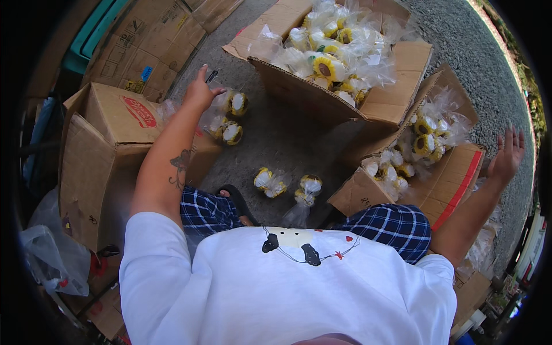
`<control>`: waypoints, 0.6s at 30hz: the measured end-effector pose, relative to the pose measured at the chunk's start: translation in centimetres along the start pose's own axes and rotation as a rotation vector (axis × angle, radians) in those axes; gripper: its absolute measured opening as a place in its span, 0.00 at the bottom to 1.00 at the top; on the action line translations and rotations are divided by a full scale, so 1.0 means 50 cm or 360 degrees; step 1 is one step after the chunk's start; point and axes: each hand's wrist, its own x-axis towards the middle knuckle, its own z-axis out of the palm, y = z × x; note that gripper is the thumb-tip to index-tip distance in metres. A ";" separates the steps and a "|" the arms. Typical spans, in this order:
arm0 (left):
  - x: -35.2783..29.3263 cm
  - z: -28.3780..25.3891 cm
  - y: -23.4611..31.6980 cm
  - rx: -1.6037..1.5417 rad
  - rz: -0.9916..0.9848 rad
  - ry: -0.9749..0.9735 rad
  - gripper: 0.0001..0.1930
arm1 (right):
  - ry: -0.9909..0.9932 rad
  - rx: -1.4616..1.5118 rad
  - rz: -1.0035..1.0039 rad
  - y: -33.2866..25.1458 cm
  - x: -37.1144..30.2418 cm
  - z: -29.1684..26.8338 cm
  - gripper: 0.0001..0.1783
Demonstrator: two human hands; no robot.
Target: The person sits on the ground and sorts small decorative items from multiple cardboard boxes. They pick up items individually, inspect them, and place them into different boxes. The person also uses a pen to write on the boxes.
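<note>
Left hand [199,92] partly open, dark stick [211,76] at its fingers, grip unclear | bags [236,103] on ground [270,132] just beside | right hand [506,155] spread, empty, near box [445,172] | step: seemingly sorting bags; next calls for free fingers, light pinch

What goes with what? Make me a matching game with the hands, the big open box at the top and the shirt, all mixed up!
Things:
1. left hand
2. right hand
3. big open box
4. shirt

Clues:
A. white, with a drawing on the front
B. near the picture's right edge
C. filled with yellow-and-white things in clear bags
D. has a dark, thin thing by its fingers

Right pairs: 1-D, 2-B, 3-C, 4-A
</note>
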 end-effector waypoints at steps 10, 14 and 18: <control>-0.001 -0.056 0.004 0.0059 0.0258 -0.0147 0.13 | -0.3020 -0.0632 -0.0555 -0.267 -0.361 0.356 0.19; -0.030 -0.069 0.010 0.0008 0.0211 -0.0123 0.13 | -0.3382 -0.0745 -0.0429 -0.219 -0.453 0.487 0.21; -0.051 -0.066 0.023 -0.0058 0.0071 -0.0167 0.12 | -0.2654 -0.0262 -0.0482 -0.149 -0.612 0.643 0.22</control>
